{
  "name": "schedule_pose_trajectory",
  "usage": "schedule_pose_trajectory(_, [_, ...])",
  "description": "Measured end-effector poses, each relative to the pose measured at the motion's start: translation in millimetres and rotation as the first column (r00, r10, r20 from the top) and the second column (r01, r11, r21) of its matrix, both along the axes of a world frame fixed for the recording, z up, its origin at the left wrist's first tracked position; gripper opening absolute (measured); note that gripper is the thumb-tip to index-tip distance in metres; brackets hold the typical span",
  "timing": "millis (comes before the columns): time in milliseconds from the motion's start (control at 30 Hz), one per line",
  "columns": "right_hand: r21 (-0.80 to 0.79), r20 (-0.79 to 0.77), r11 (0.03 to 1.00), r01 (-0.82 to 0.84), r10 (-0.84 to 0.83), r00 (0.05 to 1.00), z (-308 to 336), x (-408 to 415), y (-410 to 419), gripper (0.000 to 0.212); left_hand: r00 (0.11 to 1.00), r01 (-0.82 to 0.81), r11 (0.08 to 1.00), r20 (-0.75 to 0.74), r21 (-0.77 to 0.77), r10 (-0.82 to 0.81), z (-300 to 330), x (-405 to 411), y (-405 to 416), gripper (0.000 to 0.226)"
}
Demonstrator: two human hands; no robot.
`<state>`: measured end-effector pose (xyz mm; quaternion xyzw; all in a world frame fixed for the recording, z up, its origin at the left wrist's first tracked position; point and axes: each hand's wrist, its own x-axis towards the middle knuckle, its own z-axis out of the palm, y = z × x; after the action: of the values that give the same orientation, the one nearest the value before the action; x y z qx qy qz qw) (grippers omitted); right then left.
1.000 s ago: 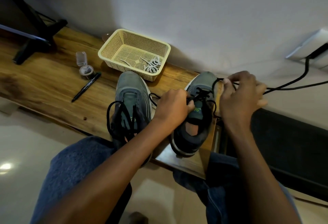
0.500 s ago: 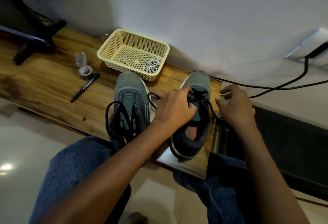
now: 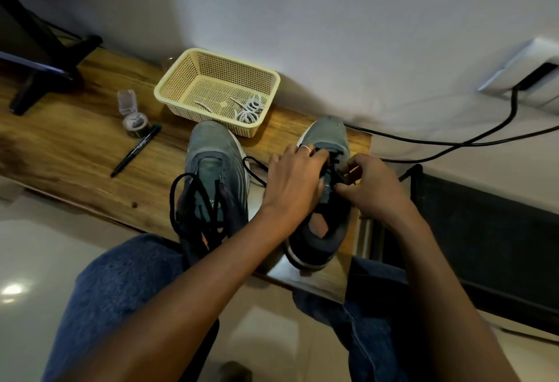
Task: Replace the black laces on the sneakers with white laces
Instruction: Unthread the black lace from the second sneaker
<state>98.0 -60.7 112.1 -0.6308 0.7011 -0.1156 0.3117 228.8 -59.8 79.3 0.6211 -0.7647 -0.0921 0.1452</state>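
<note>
Seated person, knees against the near edge of the counter (image 3: 75,152); both sneakers stand heel-toward-them, presumably so the eyelets face up within reach.

Right sneaker (image 3: 320,230): both hands at work on it. Left hand (image 3: 295,182) lies over the tongue, fingers curled down onto the upper, seemingly steadying the shoe; whether it also grips lace cannot be told. Right hand (image 3: 367,188), just beside it, has thumb and fingertips pinched on the black lace (image 3: 340,170) at the upper eyelets, likely drawing it out. One loose strand trails left of the left hand.

Left sneaker (image 3: 211,176): left of the left hand, untouched, black lace loosened in slack loops.

Beyond the hands, against the wall: basket (image 3: 169,85) holding the coiled white laces (image 3: 249,111), well apart from either hand, evidently staged for later. Pen (image 3: 136,150) and small clear container (image 3: 133,115) lie farther left.
</note>
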Motion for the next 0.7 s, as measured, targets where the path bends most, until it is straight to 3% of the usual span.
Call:
schedule_pose_trajectory(333, [-0.022,-0.007,0.996,-0.089,0.089,0.996,3.4,-1.2,1.2,0.02,0.999,-0.016,0.997,0.043,-0.08,0.019,-1.8,-3.4,0.5,0.042])
schedule_pose_trajectory(533, [0.001,0.002,0.992,-0.125,0.125,0.992,5.9,1.4,2.9,0.02,0.997,-0.001,0.987,0.07,-0.161,0.013,1.6,-4.4,-0.3,0.02])
schedule_pose_trajectory(700, [0.046,0.088,0.998,-0.031,0.027,0.996,8.6,1.9,4.0,0.019,0.999,0.035,0.988,-0.027,-0.152,-0.04,-2.3,-4.5,0.3,0.018])
